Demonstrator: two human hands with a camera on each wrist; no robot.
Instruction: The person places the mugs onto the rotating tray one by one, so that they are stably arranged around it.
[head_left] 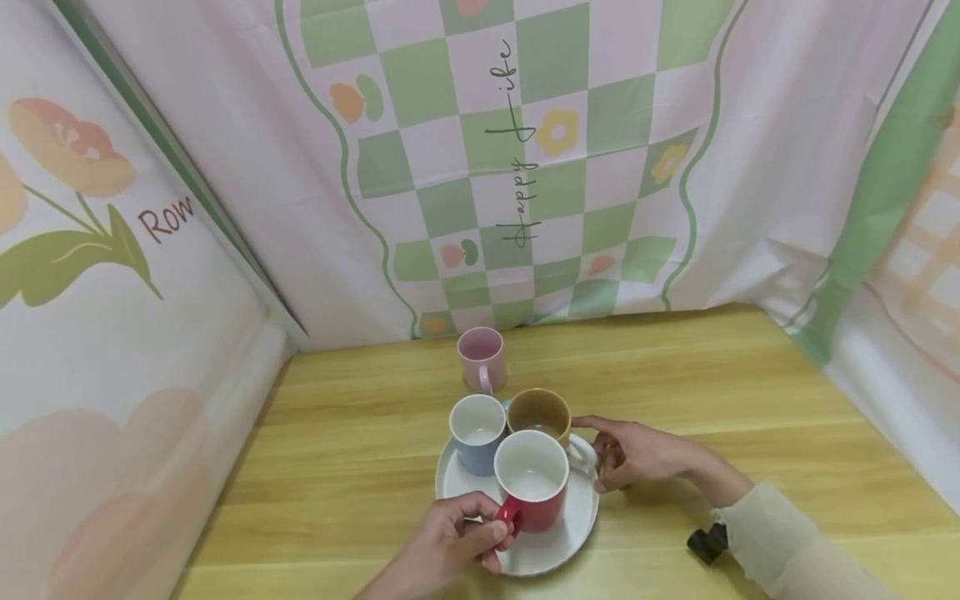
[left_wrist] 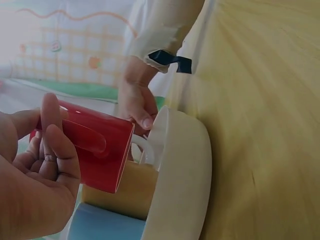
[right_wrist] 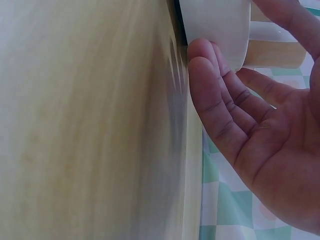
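Note:
In the head view, my left hand [head_left: 461, 537] grips the handle of a red mug [head_left: 543, 508] with a white inside. The left wrist view shows the red mug's base apart from a round white tray [left_wrist: 187, 165] with a raised rim. My right hand [head_left: 645, 454] is at the tray's right side, beside the white handle of a mustard-yellow mug [head_left: 538, 404]. Its fingers are extended, with fingertips by the tray's outer wall [right_wrist: 220, 30]; whether they touch it I cannot tell. A light blue mug [head_left: 477, 458] stands upright on the tray, left of the yellow one.
A pink mug [head_left: 482, 367] stands on the wooden table [head_left: 352, 467] behind the tray, its handle toward me. Patterned cloth walls [head_left: 600, 250] enclose the table at the back and sides. A black strap piece [head_left: 707, 544] is by the right sleeve.

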